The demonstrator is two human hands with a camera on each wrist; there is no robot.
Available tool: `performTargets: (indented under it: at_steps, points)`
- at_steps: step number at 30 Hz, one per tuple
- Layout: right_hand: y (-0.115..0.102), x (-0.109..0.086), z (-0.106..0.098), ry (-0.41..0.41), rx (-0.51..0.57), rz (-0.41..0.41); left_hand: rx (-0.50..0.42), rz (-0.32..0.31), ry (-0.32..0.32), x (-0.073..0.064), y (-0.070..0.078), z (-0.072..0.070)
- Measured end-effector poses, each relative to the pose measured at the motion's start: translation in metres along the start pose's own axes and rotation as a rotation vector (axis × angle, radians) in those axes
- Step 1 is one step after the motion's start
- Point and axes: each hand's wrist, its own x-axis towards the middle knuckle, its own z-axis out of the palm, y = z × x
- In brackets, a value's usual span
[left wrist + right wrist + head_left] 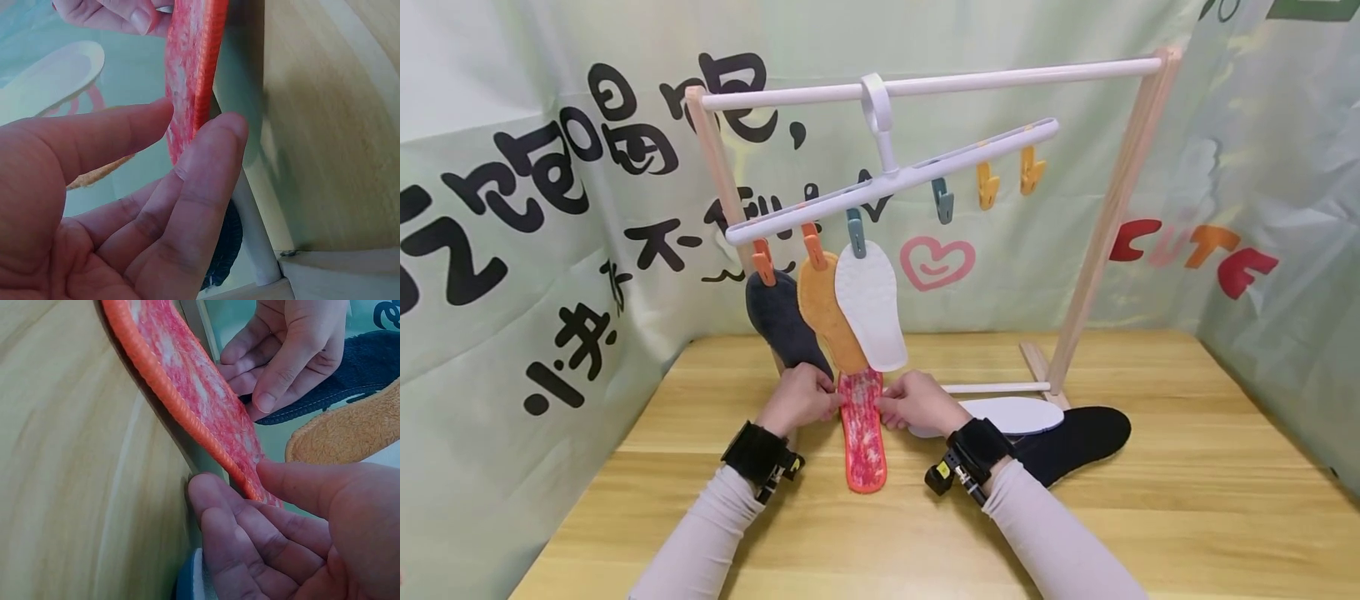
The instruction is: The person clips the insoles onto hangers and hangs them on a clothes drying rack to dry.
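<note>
A red-and-white mottled insole [866,442] with an orange stitched edge slants up off the table below the hanging insoles. My left hand [801,394] pinches its left edge between thumb and fingers. On the opposite edge, my right hand [925,402] pinches it in the same way, as the right wrist view shows with the thumb [294,481] on the mottled face. Above hang a dark insole [781,315], a tan insole [824,304] and a white insole [871,308]. Two orange clips [813,246] and a teal clip [855,233] grip their upper ends.
The white hanger [891,177] tilts on the rack's top bar [1015,77], its right end higher. A teal clip [943,201] and two yellow clips [987,186] dangle there holding nothing. By my right wrist, a white insole [1011,414] overlaps a black insole [1086,437].
</note>
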Motion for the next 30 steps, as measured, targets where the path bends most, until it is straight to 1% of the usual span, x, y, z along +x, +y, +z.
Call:
performTargets:
  at_steps: [5,9,20,25,30]
  points:
    - [-0.0022,0.0019,0.0,0.007,0.009,0.008,0.002,-0.004,-0.002,0.0007,0.0043,0.0005]
    - [-0.0036,0.0023,0.0006,0.008,0.015,0.006,0.023,0.002,0.004,0.001,0.0051,0.001]
    - [-0.0045,0.002,0.0009,0.019,0.035,-0.01,0.022,0.027,0.012,0.0015,0.0056,0.0021]
    - [-0.004,0.0015,0.0014,0.024,0.059,-0.008,0.013,0.02,0.01,0.0009,0.0066,0.0025]
    - [-0.0042,0.0,0.0008,0.035,0.08,-0.008,0.024,0.021,0.027,0.0004,0.0085,0.0029]
